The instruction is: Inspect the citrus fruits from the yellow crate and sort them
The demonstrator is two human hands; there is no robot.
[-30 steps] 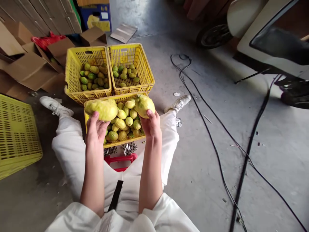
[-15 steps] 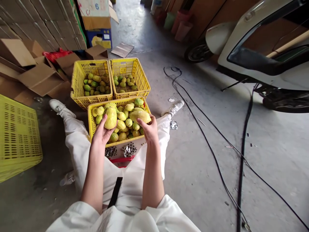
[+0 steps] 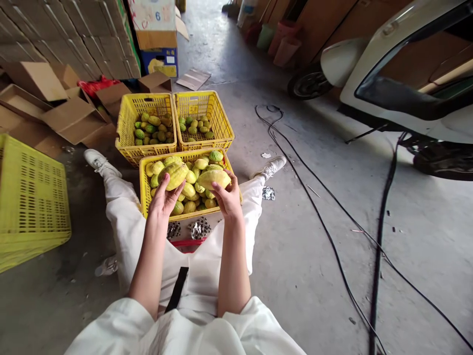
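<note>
My left hand [image 3: 165, 197] grips a large, ribbed yellow-green melon [image 3: 173, 175], tilted with one end toward the upper right. In my right hand [image 3: 227, 196] is another long yellow melon [image 3: 209, 179], lying nearly sideways between thumb and fingers. Both are raised over a yellow plastic crate [image 3: 148, 215] between my legs, full of smaller yellow and green melons [image 3: 189, 190]. The two held fruits are apart from each other. My fingers and the fruits hide part of the crate's contents.
Behind stand two more yellow crates, the left one [image 3: 127, 140] and the right one [image 3: 223, 129], with smaller green-yellow fruit inside. A tall yellow crate [image 3: 33, 197] is at far left, near opened cardboard boxes [image 3: 74, 118]. Black cables [image 3: 328, 241] cross the floor beside a parked scooter [image 3: 391, 84].
The melon in my left hand has turned from upright to slanting sideways. My right hand's melon now lies more level. The whole view has shifted slightly.
</note>
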